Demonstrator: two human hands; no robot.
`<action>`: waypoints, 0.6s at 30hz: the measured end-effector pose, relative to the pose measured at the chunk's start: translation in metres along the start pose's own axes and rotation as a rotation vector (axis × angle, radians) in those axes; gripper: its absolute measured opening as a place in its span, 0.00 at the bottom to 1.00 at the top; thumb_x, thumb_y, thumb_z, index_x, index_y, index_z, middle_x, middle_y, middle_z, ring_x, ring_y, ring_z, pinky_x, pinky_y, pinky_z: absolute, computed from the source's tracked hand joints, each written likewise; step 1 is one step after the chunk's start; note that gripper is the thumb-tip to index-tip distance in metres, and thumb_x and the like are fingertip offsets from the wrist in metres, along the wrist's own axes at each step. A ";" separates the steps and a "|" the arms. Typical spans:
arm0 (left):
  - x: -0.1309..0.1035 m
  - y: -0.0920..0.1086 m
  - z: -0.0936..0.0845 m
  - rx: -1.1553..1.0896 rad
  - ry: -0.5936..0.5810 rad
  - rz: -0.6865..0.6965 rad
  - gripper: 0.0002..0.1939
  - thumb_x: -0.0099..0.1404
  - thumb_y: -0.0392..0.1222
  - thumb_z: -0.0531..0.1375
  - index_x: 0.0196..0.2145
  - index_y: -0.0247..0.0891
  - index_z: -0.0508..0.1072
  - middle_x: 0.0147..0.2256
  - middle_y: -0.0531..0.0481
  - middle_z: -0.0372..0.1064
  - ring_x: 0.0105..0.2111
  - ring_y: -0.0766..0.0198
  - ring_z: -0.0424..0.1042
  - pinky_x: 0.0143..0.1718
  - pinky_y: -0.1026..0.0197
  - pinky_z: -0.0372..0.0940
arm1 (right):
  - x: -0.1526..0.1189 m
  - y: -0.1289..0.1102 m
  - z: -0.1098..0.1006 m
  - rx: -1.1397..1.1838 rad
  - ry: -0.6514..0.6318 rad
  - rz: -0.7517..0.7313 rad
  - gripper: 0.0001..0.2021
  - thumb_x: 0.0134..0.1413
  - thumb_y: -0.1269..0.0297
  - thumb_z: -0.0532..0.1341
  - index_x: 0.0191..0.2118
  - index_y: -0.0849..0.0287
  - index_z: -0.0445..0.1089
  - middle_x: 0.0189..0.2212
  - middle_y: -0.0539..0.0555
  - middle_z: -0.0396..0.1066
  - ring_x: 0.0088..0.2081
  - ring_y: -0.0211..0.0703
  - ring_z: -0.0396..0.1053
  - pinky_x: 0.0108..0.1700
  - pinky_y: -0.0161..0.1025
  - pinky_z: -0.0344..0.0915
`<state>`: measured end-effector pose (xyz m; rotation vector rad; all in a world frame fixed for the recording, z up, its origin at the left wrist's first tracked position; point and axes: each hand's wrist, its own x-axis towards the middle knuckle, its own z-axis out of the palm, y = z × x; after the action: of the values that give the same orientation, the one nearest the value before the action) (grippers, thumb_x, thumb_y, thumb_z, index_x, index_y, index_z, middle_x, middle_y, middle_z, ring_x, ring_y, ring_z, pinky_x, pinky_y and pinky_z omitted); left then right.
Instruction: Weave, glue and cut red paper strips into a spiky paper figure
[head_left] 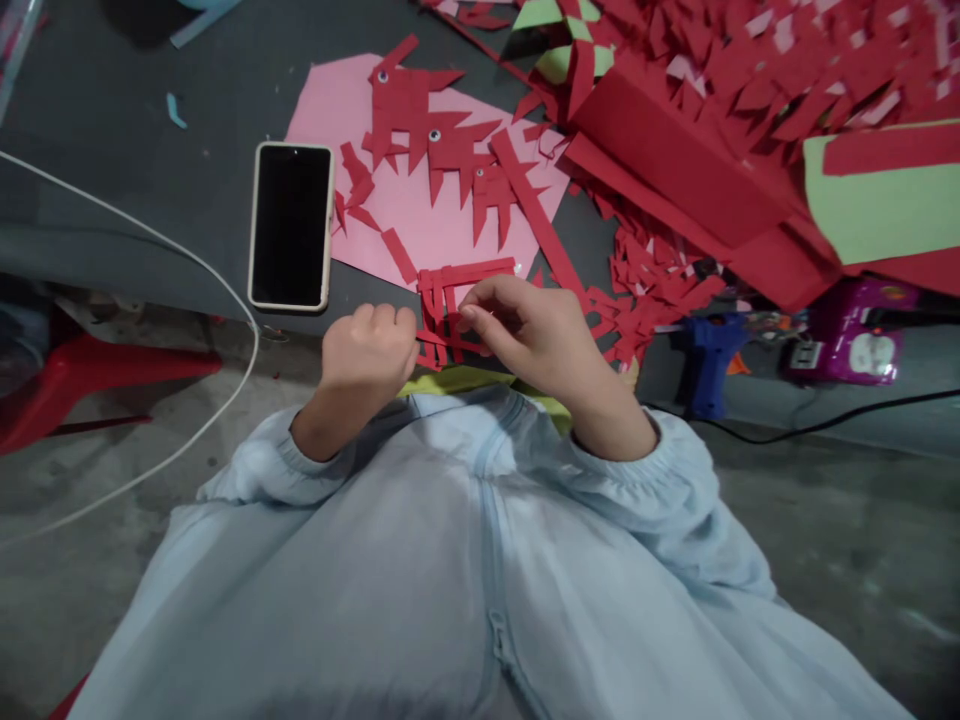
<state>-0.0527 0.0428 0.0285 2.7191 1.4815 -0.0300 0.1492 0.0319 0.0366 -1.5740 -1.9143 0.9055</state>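
Red paper strips (442, 310) lie crossed over one another at the table's near edge, between my hands. My left hand (373, 350) has its fingers curled beside the left ends of the strips; what it grips, if anything, is hidden. Over the right part of the strips is my right hand (529, 325), thumb and forefinger curved towards each other, their tips close together; anything between them is too small to make out. Just beyond, a pink sheet (442, 235) bears several red paper fish-like shapes with googly eyes, the largest (401, 105) at the top.
A phone (291, 228) lies left of the pink sheet, near a white cable (202, 262). Red paper pieces (720, 60) are heaped at the back right, with folded red sheets (679, 150) before them. A blue glue gun (709, 365) and purple packet (855, 330) are at right.
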 end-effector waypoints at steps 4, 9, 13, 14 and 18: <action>0.003 0.005 0.007 -0.059 0.037 -0.183 0.08 0.64 0.39 0.56 0.34 0.35 0.74 0.29 0.40 0.74 0.32 0.50 0.73 0.25 0.56 0.49 | -0.005 0.002 0.006 0.031 -0.014 0.020 0.09 0.66 0.60 0.55 0.43 0.58 0.70 0.32 0.54 0.81 0.28 0.42 0.74 0.31 0.37 0.62; 0.010 0.011 0.012 -0.121 0.073 -0.381 0.08 0.64 0.40 0.56 0.31 0.36 0.73 0.28 0.41 0.73 0.30 0.51 0.75 0.25 0.58 0.52 | -0.006 0.003 0.007 -0.039 -0.007 -0.009 0.10 0.66 0.59 0.55 0.43 0.57 0.70 0.28 0.52 0.78 0.24 0.40 0.71 0.30 0.36 0.59; 0.020 0.013 0.009 -0.146 0.071 -0.508 0.08 0.62 0.40 0.56 0.30 0.37 0.73 0.27 0.41 0.73 0.28 0.50 0.75 0.25 0.58 0.56 | -0.005 0.001 0.007 -0.116 -0.015 -0.073 0.11 0.66 0.58 0.54 0.40 0.57 0.70 0.26 0.52 0.75 0.23 0.40 0.68 0.29 0.36 0.57; 0.022 0.013 0.008 -0.143 0.074 -0.536 0.07 0.62 0.39 0.56 0.29 0.37 0.73 0.27 0.41 0.73 0.28 0.50 0.74 0.25 0.57 0.56 | -0.005 0.001 0.007 -0.131 -0.023 -0.079 0.12 0.66 0.58 0.53 0.40 0.57 0.70 0.26 0.52 0.75 0.23 0.40 0.67 0.29 0.36 0.56; 0.024 0.011 0.009 -0.144 0.106 -0.532 0.06 0.61 0.38 0.57 0.30 0.37 0.74 0.29 0.42 0.74 0.28 0.53 0.74 0.26 0.58 0.55 | -0.004 0.001 0.010 -0.180 -0.046 -0.077 0.13 0.67 0.57 0.53 0.42 0.58 0.71 0.28 0.53 0.75 0.25 0.41 0.68 0.30 0.36 0.57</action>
<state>-0.0309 0.0564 0.0193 2.1748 2.0986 0.1961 0.1435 0.0260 0.0299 -1.5790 -2.1246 0.7620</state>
